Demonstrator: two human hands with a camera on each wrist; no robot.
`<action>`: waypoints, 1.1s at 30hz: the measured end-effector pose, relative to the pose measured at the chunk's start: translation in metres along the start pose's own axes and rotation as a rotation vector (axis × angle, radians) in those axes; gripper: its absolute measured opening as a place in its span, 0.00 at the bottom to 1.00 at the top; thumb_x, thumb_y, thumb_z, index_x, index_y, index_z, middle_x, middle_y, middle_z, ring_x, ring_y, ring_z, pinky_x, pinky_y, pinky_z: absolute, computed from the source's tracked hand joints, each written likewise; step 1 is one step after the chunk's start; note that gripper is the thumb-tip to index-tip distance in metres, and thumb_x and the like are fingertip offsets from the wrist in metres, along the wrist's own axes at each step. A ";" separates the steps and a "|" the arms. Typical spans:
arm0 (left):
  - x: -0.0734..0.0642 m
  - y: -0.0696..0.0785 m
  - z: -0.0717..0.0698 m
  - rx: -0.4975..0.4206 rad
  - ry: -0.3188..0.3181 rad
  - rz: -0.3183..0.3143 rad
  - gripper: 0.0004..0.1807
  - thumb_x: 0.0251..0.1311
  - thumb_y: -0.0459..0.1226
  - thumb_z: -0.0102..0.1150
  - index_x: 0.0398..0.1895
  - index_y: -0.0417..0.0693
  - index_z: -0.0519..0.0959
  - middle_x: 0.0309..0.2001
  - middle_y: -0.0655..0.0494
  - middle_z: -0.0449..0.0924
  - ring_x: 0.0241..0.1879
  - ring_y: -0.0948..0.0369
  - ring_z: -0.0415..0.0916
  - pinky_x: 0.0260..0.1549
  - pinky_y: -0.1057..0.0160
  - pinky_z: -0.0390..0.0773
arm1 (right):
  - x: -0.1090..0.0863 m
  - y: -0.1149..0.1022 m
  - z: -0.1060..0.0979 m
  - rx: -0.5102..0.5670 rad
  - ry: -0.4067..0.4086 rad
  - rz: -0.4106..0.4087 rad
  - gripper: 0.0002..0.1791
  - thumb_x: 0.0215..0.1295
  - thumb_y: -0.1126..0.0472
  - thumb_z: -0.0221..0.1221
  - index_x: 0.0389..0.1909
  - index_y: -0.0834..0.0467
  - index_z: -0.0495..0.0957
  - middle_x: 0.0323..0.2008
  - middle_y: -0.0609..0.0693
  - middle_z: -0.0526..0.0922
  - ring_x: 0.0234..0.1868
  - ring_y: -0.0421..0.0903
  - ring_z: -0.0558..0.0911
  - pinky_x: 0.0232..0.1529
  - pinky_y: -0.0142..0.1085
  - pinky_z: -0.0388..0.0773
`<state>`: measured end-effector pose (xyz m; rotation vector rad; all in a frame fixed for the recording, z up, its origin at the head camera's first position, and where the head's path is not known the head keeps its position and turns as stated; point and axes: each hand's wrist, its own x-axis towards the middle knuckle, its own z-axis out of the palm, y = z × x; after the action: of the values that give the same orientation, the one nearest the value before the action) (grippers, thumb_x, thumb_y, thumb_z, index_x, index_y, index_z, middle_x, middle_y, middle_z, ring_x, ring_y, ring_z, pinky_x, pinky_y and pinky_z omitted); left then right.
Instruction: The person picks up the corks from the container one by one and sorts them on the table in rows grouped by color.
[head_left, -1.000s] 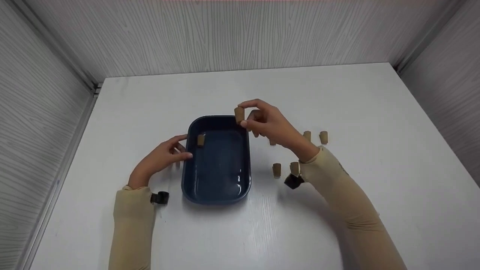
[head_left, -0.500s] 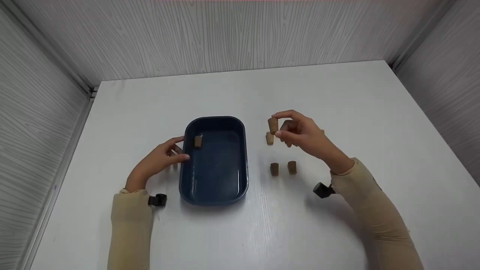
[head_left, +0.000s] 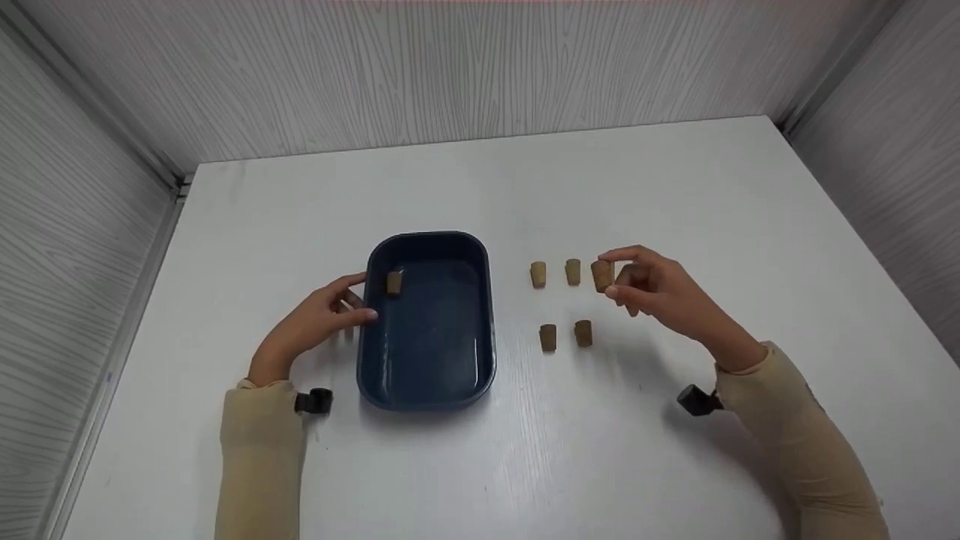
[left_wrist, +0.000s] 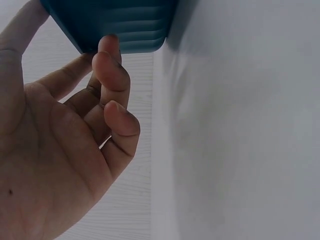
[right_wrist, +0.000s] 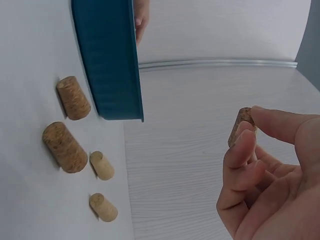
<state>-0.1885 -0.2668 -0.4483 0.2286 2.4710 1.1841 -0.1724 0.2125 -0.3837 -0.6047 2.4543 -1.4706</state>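
Note:
My right hand [head_left: 652,289] pinches a brown cork stopper [head_left: 601,277] between thumb and fingers, held above the table. Behind it a sliver of a paler cork shows, mostly hidden. Beside it in the same row stand two pale corks, one left [head_left: 538,274] and one nearer the hand [head_left: 573,271]. Two darker corks, one left [head_left: 548,337] and one right [head_left: 583,333], make a row closer to me. My left hand [head_left: 319,319] grips the left edge of a dark blue rectangular tray [head_left: 491,330], thumb over the rim. One brown cork [head_left: 394,283] is inside the tray, near its left wall.
The white table [head_left: 585,457] carries everything. A pale wood-grain panel [head_left: 450,75] rises behind it, with side panels left and right. Black wrist cameras hang from the left sleeve [head_left: 259,442] and right sleeve [head_left: 795,435].
My right hand has carried the cork from over the tray's far right corner rightward and toward me, to above the far row. The left hand keeps its hold on the tray.

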 end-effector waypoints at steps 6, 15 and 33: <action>0.001 0.001 0.000 -0.002 0.004 0.013 0.42 0.59 0.55 0.62 0.74 0.53 0.59 0.48 0.48 0.75 0.38 0.57 0.71 0.37 0.60 0.70 | -0.011 0.017 -0.004 -0.009 -0.040 0.057 0.22 0.67 0.61 0.59 0.61 0.57 0.70 0.23 0.46 0.77 0.22 0.43 0.72 0.27 0.33 0.70; -0.001 0.001 0.001 -0.007 0.009 -0.012 0.41 0.61 0.54 0.61 0.74 0.53 0.58 0.48 0.47 0.74 0.39 0.57 0.71 0.38 0.60 0.69 | -0.019 0.037 -0.005 -0.009 -0.117 0.163 0.21 0.67 0.59 0.59 0.60 0.53 0.71 0.25 0.58 0.76 0.24 0.43 0.72 0.30 0.35 0.71; -0.002 0.007 -0.003 0.003 -0.007 0.016 0.41 0.61 0.53 0.60 0.74 0.51 0.58 0.49 0.45 0.75 0.39 0.57 0.71 0.38 0.60 0.69 | -0.021 0.061 -0.005 -0.089 -0.140 0.273 0.22 0.66 0.56 0.61 0.58 0.58 0.71 0.26 0.56 0.78 0.23 0.40 0.73 0.30 0.34 0.71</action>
<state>-0.1878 -0.2649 -0.4410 0.2530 2.4696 1.1850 -0.1697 0.2520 -0.4354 -0.3570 2.3905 -1.1797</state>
